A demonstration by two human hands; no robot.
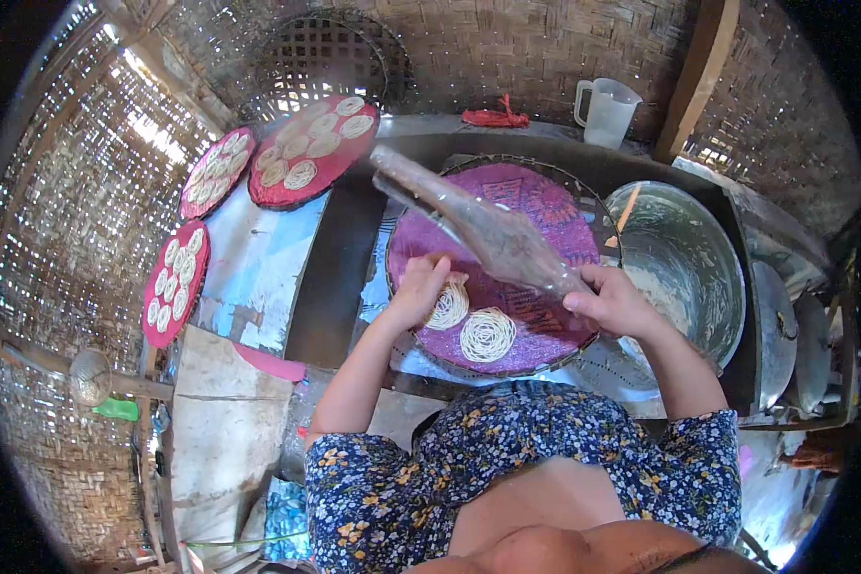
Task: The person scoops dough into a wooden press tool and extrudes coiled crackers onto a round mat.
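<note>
A round tray (545, 244) lined with purple patterned cloth lies in front of me. Two pale coils of thin strands rest near its front edge: a whole noodle coil (488, 335) and another noodle coil (448, 304) beside my left hand (421, 290). My left fingers are closed at this second coil's edge and partly hide it. My right hand (610, 298) grips the lower end of a long, see-through plastic bag (493, 230), which slants up and left across the tray. Its far end is blurred, and its contents are unclear.
To the right stands a large metal basin (684, 249) with pale residue and a stick. A clear plastic jug (607, 112) and red plastic (496, 115) sit at the back. Left are several coil-covered red trays (301, 191). Metal lids (773, 330) lean at far right.
</note>
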